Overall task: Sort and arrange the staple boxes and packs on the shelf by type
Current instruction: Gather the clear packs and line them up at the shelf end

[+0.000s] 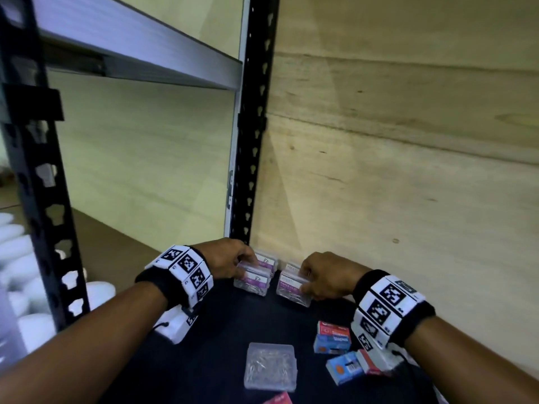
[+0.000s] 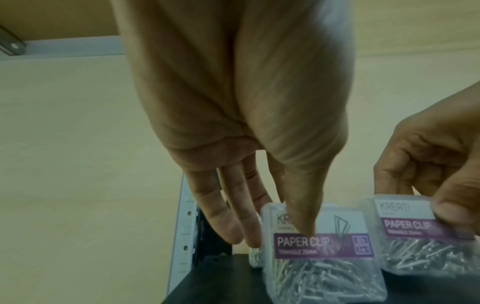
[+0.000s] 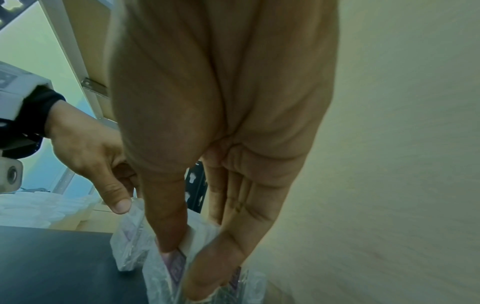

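Clear plastic paper clip boxes with purple labels stand at the back of the dark shelf (image 1: 221, 354). My left hand (image 1: 248, 266) pinches the left front paper clip box (image 1: 252, 282), thumb on its label, fingers behind it (image 2: 319, 253). A second box (image 1: 267, 259) stands right behind it. My right hand (image 1: 306, 279) grips the right front paper clip box (image 1: 293, 290) between thumb and fingers (image 3: 166, 273), close to the wooden wall. Another box (image 1: 291, 266) stands behind that one. Both front boxes touch the shelf or sit just above it.
Nearer me lie a flat clear box of clips (image 1: 271, 364), several small red and blue staple boxes (image 1: 332, 336) (image 1: 344, 367), and a red pack (image 1: 277, 399) at the bottom edge. A black slotted upright (image 1: 250, 141) stands in the corner, an upper shelf (image 1: 131, 45) overhead.
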`<state>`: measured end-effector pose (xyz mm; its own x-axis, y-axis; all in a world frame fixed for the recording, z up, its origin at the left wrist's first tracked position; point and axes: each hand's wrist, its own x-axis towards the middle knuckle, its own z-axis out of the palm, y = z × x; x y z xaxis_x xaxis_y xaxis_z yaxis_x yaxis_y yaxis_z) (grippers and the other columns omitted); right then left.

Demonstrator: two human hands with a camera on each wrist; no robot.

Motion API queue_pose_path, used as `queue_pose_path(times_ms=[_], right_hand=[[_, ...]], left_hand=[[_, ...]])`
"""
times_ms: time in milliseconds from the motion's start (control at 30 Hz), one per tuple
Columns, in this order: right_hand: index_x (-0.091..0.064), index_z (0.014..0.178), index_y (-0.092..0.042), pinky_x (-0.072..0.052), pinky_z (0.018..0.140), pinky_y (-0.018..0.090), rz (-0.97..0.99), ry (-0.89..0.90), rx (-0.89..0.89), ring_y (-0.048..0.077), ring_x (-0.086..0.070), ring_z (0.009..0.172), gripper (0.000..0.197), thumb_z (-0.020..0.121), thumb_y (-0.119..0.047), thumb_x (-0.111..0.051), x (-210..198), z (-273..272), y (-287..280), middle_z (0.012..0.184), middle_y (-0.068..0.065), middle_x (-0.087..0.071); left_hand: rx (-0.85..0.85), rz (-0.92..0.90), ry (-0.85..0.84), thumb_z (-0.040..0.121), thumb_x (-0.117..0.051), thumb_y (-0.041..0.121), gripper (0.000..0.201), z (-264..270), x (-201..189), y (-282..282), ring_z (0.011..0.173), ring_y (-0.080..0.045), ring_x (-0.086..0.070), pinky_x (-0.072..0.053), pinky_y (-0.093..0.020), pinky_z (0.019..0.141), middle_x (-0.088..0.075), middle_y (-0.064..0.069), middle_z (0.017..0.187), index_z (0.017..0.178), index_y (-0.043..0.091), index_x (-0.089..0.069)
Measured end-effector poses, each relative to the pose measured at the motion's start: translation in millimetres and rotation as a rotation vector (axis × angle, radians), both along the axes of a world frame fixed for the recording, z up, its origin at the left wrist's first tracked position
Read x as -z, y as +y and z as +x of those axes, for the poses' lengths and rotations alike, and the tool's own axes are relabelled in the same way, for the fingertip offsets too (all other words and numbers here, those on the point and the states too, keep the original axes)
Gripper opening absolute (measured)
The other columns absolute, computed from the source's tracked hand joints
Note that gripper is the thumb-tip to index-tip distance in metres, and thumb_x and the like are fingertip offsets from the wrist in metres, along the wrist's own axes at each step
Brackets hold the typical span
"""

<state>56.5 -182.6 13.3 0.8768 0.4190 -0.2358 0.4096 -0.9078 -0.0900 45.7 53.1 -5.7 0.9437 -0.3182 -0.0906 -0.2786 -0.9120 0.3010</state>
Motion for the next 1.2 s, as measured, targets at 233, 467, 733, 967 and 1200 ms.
queue_pose_path(times_ms=[233,467,733,967,1200], right_hand=[[-0.066,0.116,-0.013,-0.053,0.082,0.032,0.014,0.003,0.009,0.02,-0.067,0.091,0.032,0.092,-0.033,-0.067,1.2,0.8,-2.3,0.089,-0.001,-0.066],[-0.065,0.117,-0.014,-0.053,0.086,0.032,0.025,0.008,0.022,0.021,-0.067,0.097,0.03,0.093,-0.032,-0.066,2.3,-1.4,-6.1,0.104,0.003,-0.071],[-0.06,0.129,-0.016,-0.053,0.088,0.029,0.097,-0.015,0.044,0.016,-0.069,0.095,0.04,0.092,-0.03,-0.068,-8.4,-5.1,-22.6,0.113,0.003,-0.071],[-0.06,0.127,-0.015,-0.056,0.084,0.031,0.085,-0.006,0.177,0.015,-0.07,0.084,0.039,0.093,-0.031,-0.067,-26.9,-13.3,-67.9,0.12,0.004,-0.066],[-0.054,0.137,-0.02,-0.046,0.101,0.033,-0.147,0.055,0.204,0.021,-0.056,0.119,0.056,0.087,-0.035,-0.072,-17.1,-33.6,-97.7,0.138,0.002,-0.055]], left_hand=[[0.008,-0.03,-0.006,0.093,-0.063,0.021,0.036,4.7,4.1,-4.0,0.099,-0.006,-0.053,-0.044,-0.018,0.085,-0.054,0.007,0.117,0.129,0.025,-0.058],[0.012,-0.052,-0.018,0.094,-0.061,0.021,0.036,6.6,8.6,-6.2,0.1,-0.007,-0.054,-0.044,-0.018,0.085,-0.049,0.01,0.111,0.13,0.025,-0.057],[-0.004,-0.009,-0.078,0.092,-0.065,0.022,0.045,-4.4,-5.7,-3.3,0.099,-0.008,-0.055,-0.046,-0.02,0.085,-0.05,0.002,0.126,0.135,0.023,-0.052],[0.033,-0.012,0.038,0.088,-0.066,0.045,0.028,-36.3,-25.1,-23.3,0.097,-0.004,-0.06,-0.05,-0.023,0.087,-0.063,0.013,0.108,0.111,0.029,-0.064],[0.046,0.029,0.229,0.073,-0.071,0.063,0.047,-70.3,-18.4,-53.1,0.101,-0.002,-0.06,-0.046,-0.029,0.099,-0.066,0.017,0.107,0.108,0.031,-0.067]])
